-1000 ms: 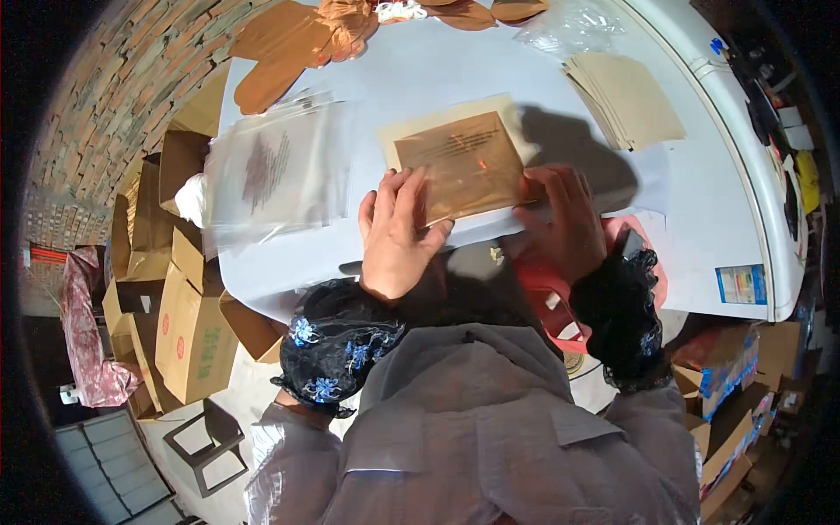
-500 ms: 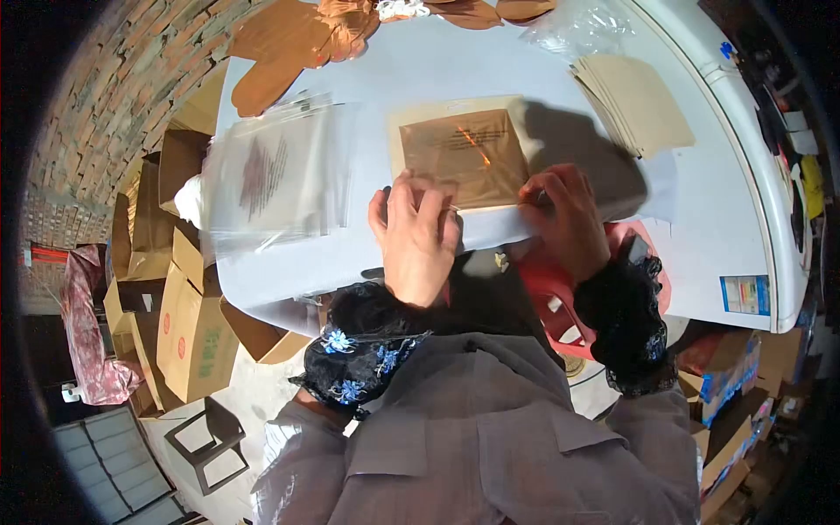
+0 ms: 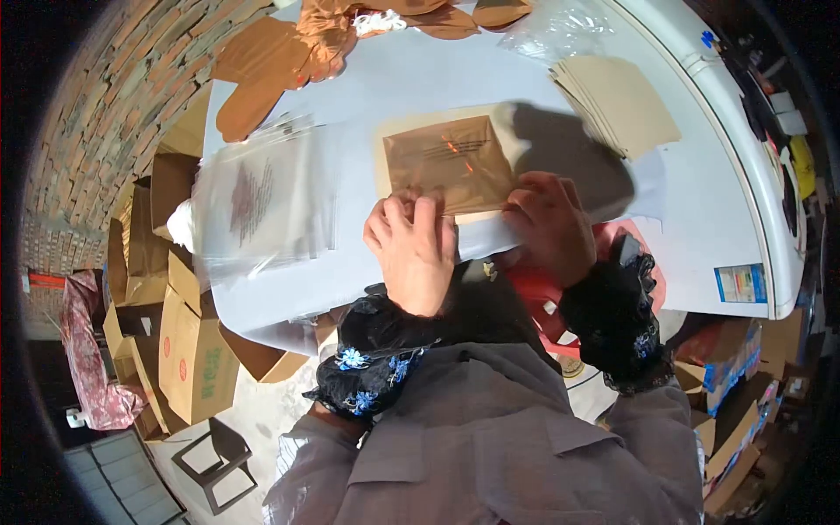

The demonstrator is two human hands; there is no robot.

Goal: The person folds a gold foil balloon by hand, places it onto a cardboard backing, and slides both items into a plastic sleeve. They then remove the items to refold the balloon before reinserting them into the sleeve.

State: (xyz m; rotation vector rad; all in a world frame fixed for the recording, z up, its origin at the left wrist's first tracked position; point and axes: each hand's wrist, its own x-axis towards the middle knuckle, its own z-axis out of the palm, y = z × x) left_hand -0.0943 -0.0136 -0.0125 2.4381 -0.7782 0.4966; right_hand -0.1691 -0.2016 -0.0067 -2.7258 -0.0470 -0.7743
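Observation:
A clear printed plastic bag (image 3: 451, 166) lies flat at the middle of the white table, with folded brown fabric and a beige card (image 3: 381, 166) in it. My left hand (image 3: 411, 241) is at its near left edge, the fingers bent and closed on the edge. At the near right corner is my right hand (image 3: 549, 223), fingers curled in against the bag and partly in shadow. Left of them lies a stack of clear printed bags (image 3: 262, 197). Black lace cuffs with blue flowers cover both wrists.
Brown fabric pieces (image 3: 258, 74) lie along the table's far edge, near a crumpled clear plastic sheet (image 3: 560, 31). Beige cards (image 3: 617, 105) are fanned out at the right. Cardboard boxes (image 3: 197, 350) stand left of the table (image 3: 367, 96); a red stool (image 3: 538, 297) is under its near edge.
The view has shifted slightly, so the table items sit a little lower and further left. Both hands stay at the bag's near edge, with small finger movements.

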